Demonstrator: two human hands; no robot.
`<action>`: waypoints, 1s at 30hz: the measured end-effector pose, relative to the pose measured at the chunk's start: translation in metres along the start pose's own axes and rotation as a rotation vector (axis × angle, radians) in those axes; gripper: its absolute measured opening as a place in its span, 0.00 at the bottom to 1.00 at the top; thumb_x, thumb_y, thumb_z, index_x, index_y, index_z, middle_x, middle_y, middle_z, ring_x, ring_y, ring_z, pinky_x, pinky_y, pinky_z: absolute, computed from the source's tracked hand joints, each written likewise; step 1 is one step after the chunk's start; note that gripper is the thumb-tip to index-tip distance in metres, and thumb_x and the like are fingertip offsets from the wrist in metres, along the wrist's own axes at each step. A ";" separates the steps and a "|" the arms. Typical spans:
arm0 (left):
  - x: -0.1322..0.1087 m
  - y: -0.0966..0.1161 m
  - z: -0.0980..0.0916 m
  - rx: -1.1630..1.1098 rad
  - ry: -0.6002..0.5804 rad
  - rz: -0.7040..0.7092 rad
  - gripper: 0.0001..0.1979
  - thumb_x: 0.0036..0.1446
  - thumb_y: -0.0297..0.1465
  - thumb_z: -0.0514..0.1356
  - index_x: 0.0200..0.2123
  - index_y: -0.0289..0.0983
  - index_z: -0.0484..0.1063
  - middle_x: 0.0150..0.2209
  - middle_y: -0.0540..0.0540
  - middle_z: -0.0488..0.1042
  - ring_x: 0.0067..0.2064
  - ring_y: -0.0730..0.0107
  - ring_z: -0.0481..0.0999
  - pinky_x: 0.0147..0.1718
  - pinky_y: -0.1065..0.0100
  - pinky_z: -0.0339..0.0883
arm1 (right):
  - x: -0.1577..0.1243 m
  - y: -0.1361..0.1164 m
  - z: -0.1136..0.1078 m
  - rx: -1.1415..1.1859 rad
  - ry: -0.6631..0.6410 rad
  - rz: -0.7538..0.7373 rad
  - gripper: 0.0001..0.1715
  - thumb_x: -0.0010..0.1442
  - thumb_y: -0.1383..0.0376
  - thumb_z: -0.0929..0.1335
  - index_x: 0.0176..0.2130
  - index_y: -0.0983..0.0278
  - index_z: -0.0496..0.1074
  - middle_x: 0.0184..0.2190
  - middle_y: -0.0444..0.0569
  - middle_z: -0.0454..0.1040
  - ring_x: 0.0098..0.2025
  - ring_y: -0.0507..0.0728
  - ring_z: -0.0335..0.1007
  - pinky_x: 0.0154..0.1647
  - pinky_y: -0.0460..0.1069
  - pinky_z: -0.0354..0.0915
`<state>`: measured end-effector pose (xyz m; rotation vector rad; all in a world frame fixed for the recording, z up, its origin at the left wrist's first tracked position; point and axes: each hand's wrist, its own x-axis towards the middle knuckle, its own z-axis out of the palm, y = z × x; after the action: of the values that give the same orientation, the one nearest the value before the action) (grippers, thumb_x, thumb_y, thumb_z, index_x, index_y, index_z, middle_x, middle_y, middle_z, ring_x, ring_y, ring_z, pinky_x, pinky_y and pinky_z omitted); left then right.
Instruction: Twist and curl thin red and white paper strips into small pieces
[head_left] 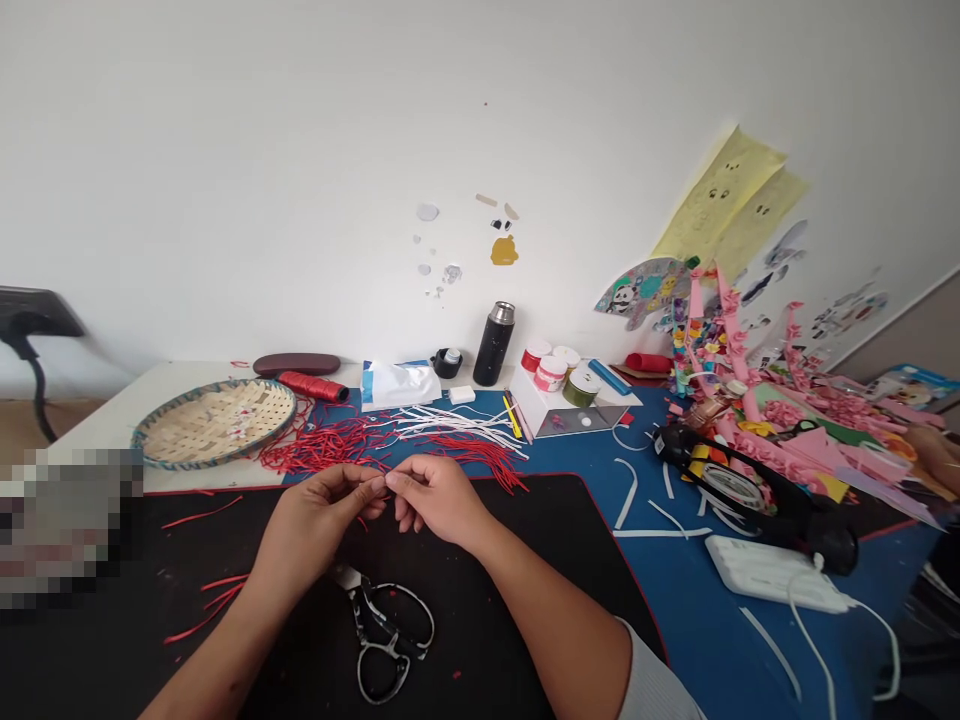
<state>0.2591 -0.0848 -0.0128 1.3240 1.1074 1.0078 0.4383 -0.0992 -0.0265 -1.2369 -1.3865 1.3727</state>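
My left hand (319,522) and my right hand (439,497) meet above the black mat (517,570), thumbs and fingers pinched with their tips touching. Whatever lies between the fingertips is too small to make out. A short red strand (363,523) shows just below the left fingers; whether it is held I cannot tell. Scissors (386,635) with black-and-white handles lie on the mat below the hands, blades partly hidden by my left wrist. Just beyond the hands are a heap of red cords (330,445) and a bundle of white cords (457,424).
A woven basket (217,425) and a red thread spool (313,387) lie at the back left. A black flask (495,345) stands by the wall, near several lidded jars (551,373). Rightward are a white power strip (776,572), a black strapped object (739,490) and pink paper crafts (795,430).
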 end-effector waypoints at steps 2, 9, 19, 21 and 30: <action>0.002 -0.002 -0.001 -0.058 0.007 -0.016 0.26 0.38 0.55 0.77 0.30 0.40 0.85 0.29 0.44 0.85 0.29 0.61 0.81 0.31 0.66 0.75 | 0.002 0.001 0.000 0.006 -0.006 -0.011 0.17 0.69 0.53 0.70 0.38 0.65 0.73 0.22 0.40 0.73 0.19 0.49 0.70 0.19 0.42 0.62; 0.002 0.002 -0.002 -0.271 0.068 -0.078 0.26 0.32 0.51 0.80 0.28 0.38 0.84 0.29 0.44 0.84 0.31 0.62 0.82 0.34 0.64 0.79 | 0.000 0.000 -0.020 -0.335 0.068 -0.022 0.18 0.75 0.55 0.63 0.43 0.64 0.74 0.26 0.43 0.76 0.23 0.50 0.75 0.20 0.42 0.64; 0.000 0.000 0.001 -0.355 0.034 -0.092 0.26 0.31 0.49 0.82 0.29 0.37 0.84 0.29 0.45 0.84 0.30 0.68 0.81 0.33 0.70 0.75 | -0.028 -0.015 -0.084 -0.874 0.253 -0.046 0.05 0.67 0.66 0.70 0.40 0.61 0.80 0.34 0.46 0.82 0.38 0.57 0.77 0.39 0.49 0.63; 0.000 -0.001 0.001 -0.357 0.025 -0.093 0.26 0.33 0.49 0.81 0.30 0.37 0.84 0.29 0.46 0.84 0.30 0.68 0.80 0.33 0.71 0.75 | -0.029 -0.015 -0.085 -0.952 0.251 -0.041 0.05 0.66 0.67 0.71 0.40 0.60 0.80 0.37 0.48 0.83 0.40 0.59 0.77 0.41 0.50 0.63; 0.001 -0.005 0.005 -0.349 -0.027 -0.093 0.25 0.36 0.49 0.81 0.29 0.37 0.84 0.29 0.45 0.83 0.30 0.67 0.79 0.32 0.70 0.73 | -0.012 -0.018 -0.069 -1.128 0.268 -0.034 0.17 0.71 0.52 0.69 0.44 0.62 0.80 0.46 0.54 0.83 0.48 0.63 0.78 0.45 0.52 0.64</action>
<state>0.2636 -0.0850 -0.0180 0.9942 0.9144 1.0558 0.5065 -0.0960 -0.0023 -1.9618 -2.0220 0.2689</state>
